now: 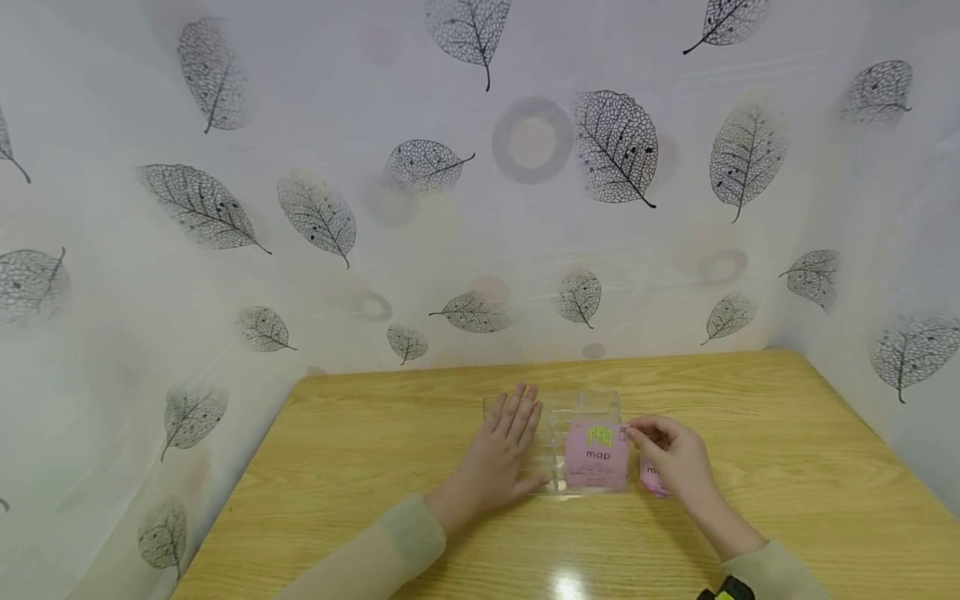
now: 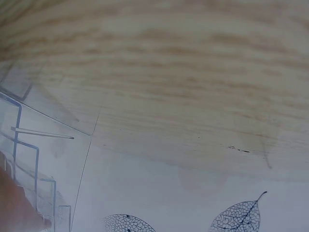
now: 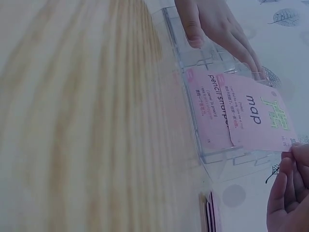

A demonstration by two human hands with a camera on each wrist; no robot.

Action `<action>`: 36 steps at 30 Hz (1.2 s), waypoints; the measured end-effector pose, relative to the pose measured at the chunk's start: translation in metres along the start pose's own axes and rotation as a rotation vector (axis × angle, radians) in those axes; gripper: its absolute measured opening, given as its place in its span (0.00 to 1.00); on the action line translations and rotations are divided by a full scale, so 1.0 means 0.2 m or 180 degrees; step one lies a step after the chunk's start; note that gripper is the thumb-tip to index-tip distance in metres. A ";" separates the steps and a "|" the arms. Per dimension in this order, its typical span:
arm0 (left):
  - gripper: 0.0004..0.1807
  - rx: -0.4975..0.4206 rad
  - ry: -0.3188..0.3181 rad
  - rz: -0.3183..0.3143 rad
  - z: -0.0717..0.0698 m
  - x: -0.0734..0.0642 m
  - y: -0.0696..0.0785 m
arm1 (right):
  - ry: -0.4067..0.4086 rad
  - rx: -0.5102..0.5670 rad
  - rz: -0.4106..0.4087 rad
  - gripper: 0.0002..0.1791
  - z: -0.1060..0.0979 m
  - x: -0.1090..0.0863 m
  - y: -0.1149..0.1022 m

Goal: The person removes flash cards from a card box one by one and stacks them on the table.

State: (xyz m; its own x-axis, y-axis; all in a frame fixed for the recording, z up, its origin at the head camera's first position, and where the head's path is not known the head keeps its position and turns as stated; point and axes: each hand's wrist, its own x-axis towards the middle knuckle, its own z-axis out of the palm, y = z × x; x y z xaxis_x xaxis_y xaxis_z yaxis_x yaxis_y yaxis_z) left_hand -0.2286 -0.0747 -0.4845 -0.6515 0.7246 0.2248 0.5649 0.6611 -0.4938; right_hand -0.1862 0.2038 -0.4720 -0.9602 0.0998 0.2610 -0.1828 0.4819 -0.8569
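A clear plastic tiered holder (image 1: 600,402) stands on the table. My left hand (image 1: 498,458) lies flat on its left part with the fingers straight. Between thumb and fingers my right hand (image 1: 673,457) pinches the corner of a pink card (image 1: 597,467) printed "map" with a green drawing. In the right wrist view a second pink card (image 3: 207,116), reading "pencil sharp…", sits in the holder, partly covered by the map card. A small stack of pink cards (image 1: 652,481) is on the table beside the right hand, partly hidden by it.
The wood-grain table (image 1: 360,467) runs around the holder on all sides. Behind it and at both sides hangs a pale curtain (image 1: 480,242) with a dark leaf print. A dark and yellow band (image 1: 726,589) sits at the right wrist.
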 end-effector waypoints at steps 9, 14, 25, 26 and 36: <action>0.58 0.0010 -0.0009 -0.0007 0.00 0.00 0.00 | 0.0088 -0.0045 -0.0026 0.13 -0.02 0.02 0.01; 0.58 0.0020 -0.0006 -0.0002 0.01 0.00 0.00 | 0.0114 -0.0057 -0.0003 0.13 -0.02 0.02 0.01; 0.58 0.0020 0.0035 0.0007 0.02 0.00 0.00 | 0.0215 -0.0100 -0.0047 0.11 -0.05 0.01 0.02; 0.58 0.0019 0.0040 0.0006 0.02 0.00 0.00 | 0.0234 -0.0105 -0.0039 0.11 -0.05 0.01 0.02; 0.58 0.0049 0.0015 0.0006 0.01 0.00 0.00 | 0.0219 -0.0110 0.0085 0.13 -0.07 0.01 0.04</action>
State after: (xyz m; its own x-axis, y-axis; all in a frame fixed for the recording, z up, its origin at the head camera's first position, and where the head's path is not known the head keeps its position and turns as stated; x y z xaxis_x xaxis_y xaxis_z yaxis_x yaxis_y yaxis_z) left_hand -0.2308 -0.0752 -0.4865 -0.6479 0.7269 0.2278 0.5583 0.6566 -0.5072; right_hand -0.1867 0.2191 -0.4722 -0.9475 0.1722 0.2692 -0.1488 0.5079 -0.8485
